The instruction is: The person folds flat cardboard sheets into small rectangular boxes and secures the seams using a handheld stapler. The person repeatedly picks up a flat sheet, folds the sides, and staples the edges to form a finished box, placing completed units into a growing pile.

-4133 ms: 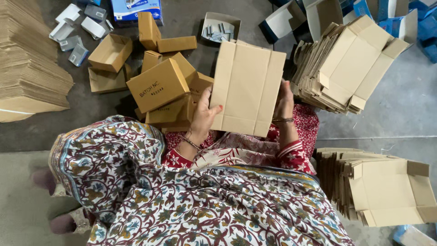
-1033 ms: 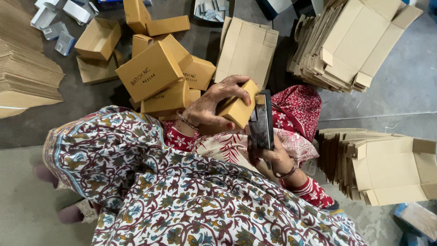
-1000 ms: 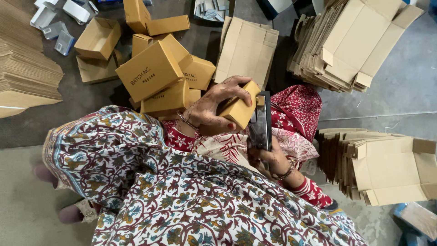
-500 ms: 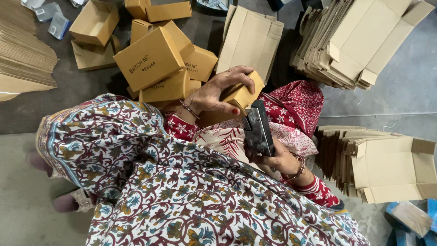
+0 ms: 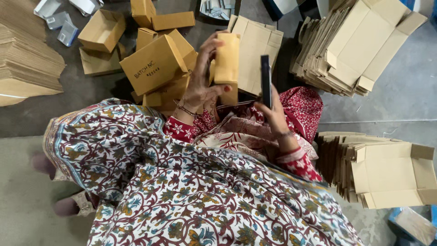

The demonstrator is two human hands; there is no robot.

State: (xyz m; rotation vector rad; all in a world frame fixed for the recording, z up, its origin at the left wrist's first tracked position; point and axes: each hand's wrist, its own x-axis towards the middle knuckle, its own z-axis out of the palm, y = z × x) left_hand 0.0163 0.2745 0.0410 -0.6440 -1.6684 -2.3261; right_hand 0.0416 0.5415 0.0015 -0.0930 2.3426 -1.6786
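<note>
A small brown cardboard box (image 5: 226, 59) stands upright in the left hand (image 5: 200, 86), fingers wrapped round its left side and the thumb pressed on its lower front, held up over the lap. Just beside it, to the right, the right hand (image 5: 274, 114) grips a dark flat item (image 5: 266, 81) edge-on to the camera, fingers closed on its lower end; box and dark item are near each other but apart. Behind both lies a flattened carton blank (image 5: 255, 54) on the floor. To the left of the held box sits a heap of assembled brown boxes (image 5: 154, 64), the nearest one tilted. Farther left, at the floor's left edge, is a tall stack of flat cardboard sheets (image 5: 27, 64). Toward the upper right corner leans a pile of folded carton blanks (image 5: 355, 50); another pile of blanks (image 5: 382, 171) rests by the right edge. A patterned floral garment (image 5: 182, 191) fills the foreground.
</note>
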